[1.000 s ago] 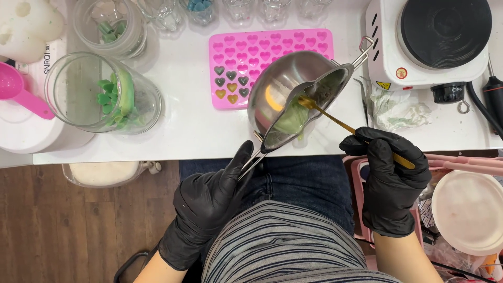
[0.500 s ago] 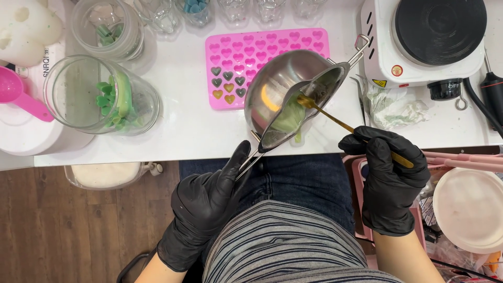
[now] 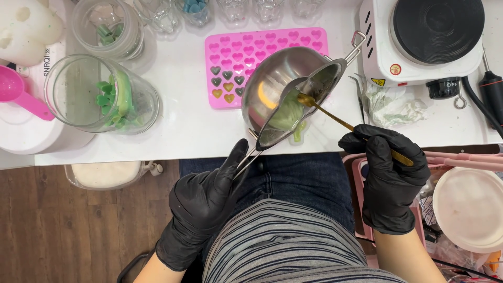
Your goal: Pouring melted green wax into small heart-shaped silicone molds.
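Steel melting pot, tilting at the worktop's front edge: left hand is clamping its handle, right hand's fingers pinching a gold spoon, scraping green wax.

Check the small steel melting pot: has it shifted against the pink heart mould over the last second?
No. The melting pot sits at the pink heart mould's right end as before; only the camera drifted slightly.

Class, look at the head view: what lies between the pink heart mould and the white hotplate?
In the head view, the steel bowl and the small metal pouring pan lie between them.
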